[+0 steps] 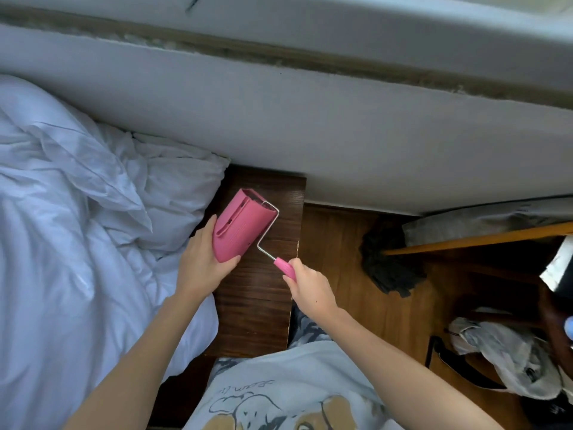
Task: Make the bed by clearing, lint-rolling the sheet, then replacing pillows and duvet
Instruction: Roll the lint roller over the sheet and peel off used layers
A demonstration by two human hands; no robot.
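Pink plastic covers the lint roller [242, 226], which is held in the air above a dark wood nightstand [263, 293]. The left hand [204, 259] cups the lower end of the pink cover [238, 231], thumb along its bottom edge and fingers wrapped behind its left side. The right hand [310, 290] is curled round the pink handle [285, 267], of which only the upper end shows past the fingers. A bent wire arm [266, 234] runs from the handle up the cover's right side to its top end.

The nightstand sits tight between the bed and the floor: its left edge touches the white duvet [71, 243], which lies crumpled and bulges over that edge near the left wrist. Its far edge meets the grey wall [341, 135]. Its right edge, chipped pale along the corner, drops to a lighter wood floor [341, 274].

On that floor, right of the nightstand, a dark mop head [390, 268] lies with its wooden pole [480, 240] running off to the right edge. Grey cloth [508, 358] is heaped near the lower right corner, well apart from the hands. The bare floor strip between the nightstand and the mop is narrow. The person's pale printed shirt [294, 392] fills the bottom middle.
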